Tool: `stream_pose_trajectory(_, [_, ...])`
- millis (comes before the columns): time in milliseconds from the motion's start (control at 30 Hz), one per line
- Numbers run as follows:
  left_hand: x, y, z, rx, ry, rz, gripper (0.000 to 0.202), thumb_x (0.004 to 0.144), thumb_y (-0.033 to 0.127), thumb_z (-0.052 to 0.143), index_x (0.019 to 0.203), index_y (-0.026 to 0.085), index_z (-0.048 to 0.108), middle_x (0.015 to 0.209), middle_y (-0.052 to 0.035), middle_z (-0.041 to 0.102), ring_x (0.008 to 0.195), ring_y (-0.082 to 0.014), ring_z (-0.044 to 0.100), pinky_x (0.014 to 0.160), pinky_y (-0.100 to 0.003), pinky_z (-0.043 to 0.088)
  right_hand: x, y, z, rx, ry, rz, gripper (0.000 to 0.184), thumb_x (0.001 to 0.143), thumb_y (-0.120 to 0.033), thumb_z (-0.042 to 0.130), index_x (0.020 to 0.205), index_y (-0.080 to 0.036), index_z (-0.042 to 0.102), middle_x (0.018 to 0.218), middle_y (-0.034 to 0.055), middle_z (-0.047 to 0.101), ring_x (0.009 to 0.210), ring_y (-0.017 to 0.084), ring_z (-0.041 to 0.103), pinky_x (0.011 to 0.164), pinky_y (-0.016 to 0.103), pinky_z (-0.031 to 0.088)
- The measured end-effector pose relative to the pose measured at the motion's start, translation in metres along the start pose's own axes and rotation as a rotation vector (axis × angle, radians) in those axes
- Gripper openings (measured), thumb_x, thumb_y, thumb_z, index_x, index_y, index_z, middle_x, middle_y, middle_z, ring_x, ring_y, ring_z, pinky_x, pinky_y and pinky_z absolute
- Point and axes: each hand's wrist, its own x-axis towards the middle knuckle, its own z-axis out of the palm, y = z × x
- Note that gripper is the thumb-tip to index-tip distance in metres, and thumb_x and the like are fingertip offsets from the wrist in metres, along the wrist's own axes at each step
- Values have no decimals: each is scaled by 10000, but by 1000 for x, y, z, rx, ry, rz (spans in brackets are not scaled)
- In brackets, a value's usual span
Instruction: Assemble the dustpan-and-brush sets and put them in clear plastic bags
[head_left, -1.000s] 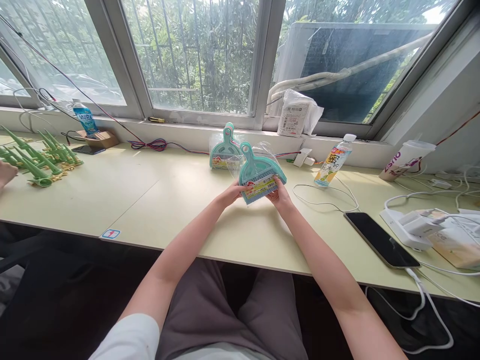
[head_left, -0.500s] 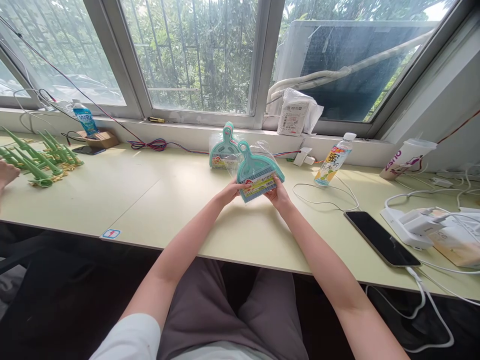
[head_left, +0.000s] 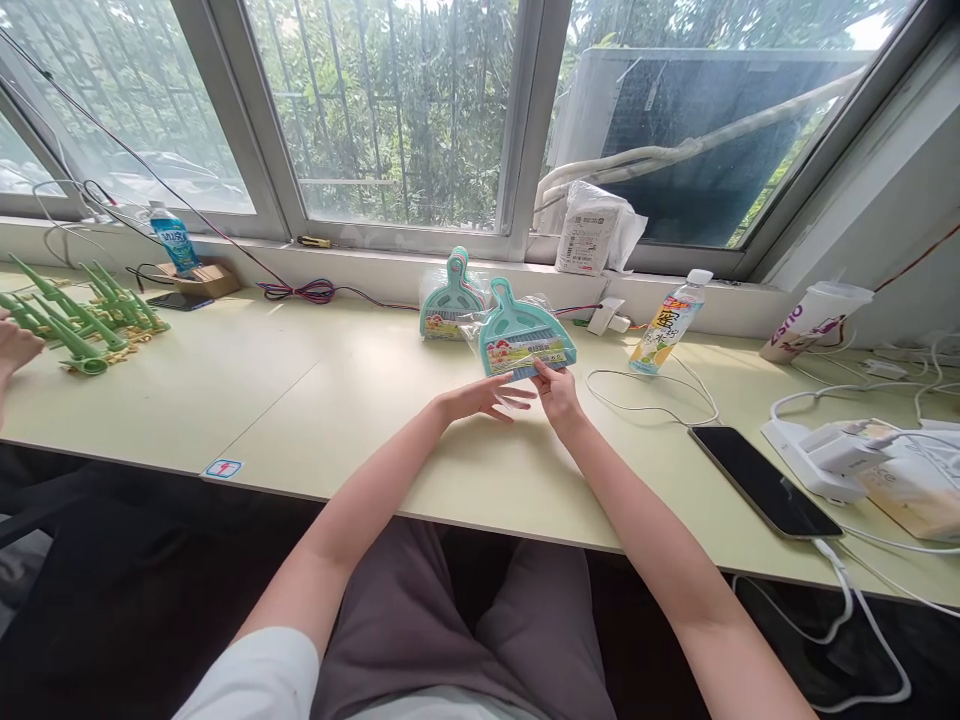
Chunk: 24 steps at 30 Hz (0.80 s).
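Note:
A small teal dustpan-and-brush set (head_left: 523,336) in a clear plastic bag stands upright above the pale green table (head_left: 300,390), its paper label facing me. My right hand (head_left: 553,392) pinches the lower right edge of the set. My left hand (head_left: 487,398) is off it, fingers stretched out just below and left of the bag. A second bagged teal set (head_left: 447,302) lies behind, against the window sill.
A yellow-labelled drink bottle (head_left: 666,326), a black phone (head_left: 763,480), white chargers and cables (head_left: 832,455) and a cup (head_left: 810,318) sit to the right. Green plastic pieces (head_left: 75,320) and another person's hand (head_left: 15,345) are at far left. A blue bottle (head_left: 172,238) stands by the window.
My left hand has let go of the teal set and opened. My right hand has turned the set more upright and moved it slightly right.

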Motion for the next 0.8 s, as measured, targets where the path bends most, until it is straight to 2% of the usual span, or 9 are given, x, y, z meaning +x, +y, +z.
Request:
stream_pose_trajectory(67, [4,-2,0,-65,68,92,527,800,552,670,1244,272,618,1276,-117,643,1200,-298,587,895,-408,503,0,-1,1,17,12,-2,242,656,-178,781,866,-195,663,950,37,753,1077,236,680,1025,397,538])
stream_pose_trajectory(133, [8,-1,-3,-115,178,252,490,817,528,660,1222,253,634,1303,-96,629,1242,-291,556,957,-406,479,1,0,1,23,13,18,261,639,-163,790,866,-191,665,939,35,756,1060,238,687,1016,402,545])
stream_pose_trajectory(233, [9,4,-10,-174,293,430,471,824,498,654,1191,202,646,1256,-84,658,1229,-290,563,1028,-409,442,1,3,0,8,-43,77,275,627,-160,804,868,-174,674,934,48,758,1045,252,693,993,412,562])
stream_pose_trajectory(333, [8,7,-14,-235,374,438,448,827,472,649,1161,173,645,1146,-88,704,1159,-295,607,1008,-417,458,2,4,-1,-25,-113,137,272,622,-162,815,858,-167,681,922,56,761,1035,270,697,970,427,577])
stream_pose_trajectory(433, [5,7,-15,-232,425,356,422,858,467,614,1151,165,639,1095,-91,718,1094,-281,641,946,-385,489,4,1,-4,-58,-154,181,266,617,-169,822,842,-174,681,910,55,765,1043,284,693,968,444,577])
stream_pose_trajectory(533, [0,7,-16,-171,403,260,423,892,459,573,1189,161,617,1096,-91,718,1039,-256,662,892,-349,503,5,-4,-8,-78,-182,194,281,609,-190,833,847,-181,684,937,63,765,1077,291,680,999,437,559])
stream_pose_trajectory(633, [-3,10,-17,-174,310,223,499,920,517,494,1239,147,594,1112,-111,712,1044,-262,660,899,-358,497,5,-9,-9,-86,-197,172,322,589,-212,852,866,-193,689,970,58,762,1114,299,662,1020,433,547])
stream_pose_trajectory(733, [-6,15,-16,-269,224,308,737,893,717,322,1287,147,575,1163,-130,689,1169,-311,598,963,-417,466,1,-11,-4,-73,-206,115,378,595,-246,852,933,-210,686,1025,49,753,1170,301,631,1031,438,541])
stream_pose_trajectory(800, [-8,20,-14,-323,205,395,856,858,795,214,1312,159,562,1201,-129,669,1256,-335,530,999,-460,436,-3,-11,2,-63,-211,103,398,603,-254,845,963,-213,682,1051,53,747,1202,305,610,1033,441,540])
